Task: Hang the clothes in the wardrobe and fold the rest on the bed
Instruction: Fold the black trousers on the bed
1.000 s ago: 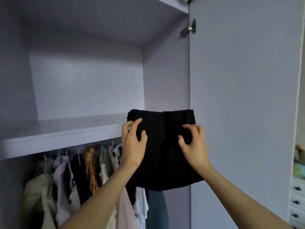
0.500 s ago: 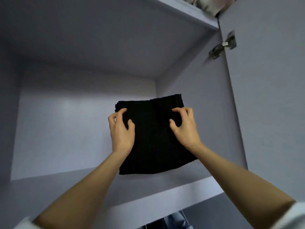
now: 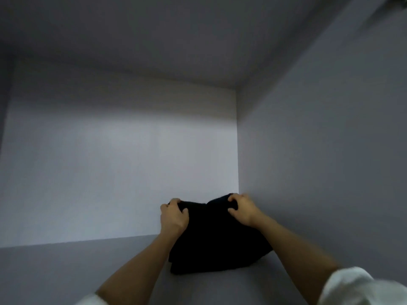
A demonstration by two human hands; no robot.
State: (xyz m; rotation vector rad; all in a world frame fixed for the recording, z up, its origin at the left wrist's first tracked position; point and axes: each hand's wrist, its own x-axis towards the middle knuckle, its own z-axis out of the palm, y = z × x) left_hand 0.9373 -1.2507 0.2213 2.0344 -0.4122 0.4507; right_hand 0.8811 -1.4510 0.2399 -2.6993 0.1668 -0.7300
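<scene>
A moment ago you held the folded black garment [image 3: 217, 241] in the air; now it rests on the wardrobe shelf [image 3: 66, 271], pushed toward the back corner at 5 o'clock. Stowing looks nearly done. Your left hand [image 3: 174, 219] and right hand [image 3: 241, 209] each clutch its far edge. Its folds are lost in blackness; the fingertips are hidden.

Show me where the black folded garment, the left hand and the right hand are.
Black folded garment [image 3: 217, 243], head view, middle of the dark cloth.
Left hand [image 3: 174, 219], head view, back of the hand gripping the cloth.
Right hand [image 3: 243, 209], head view, back of the hand gripping the cloth.
</scene>
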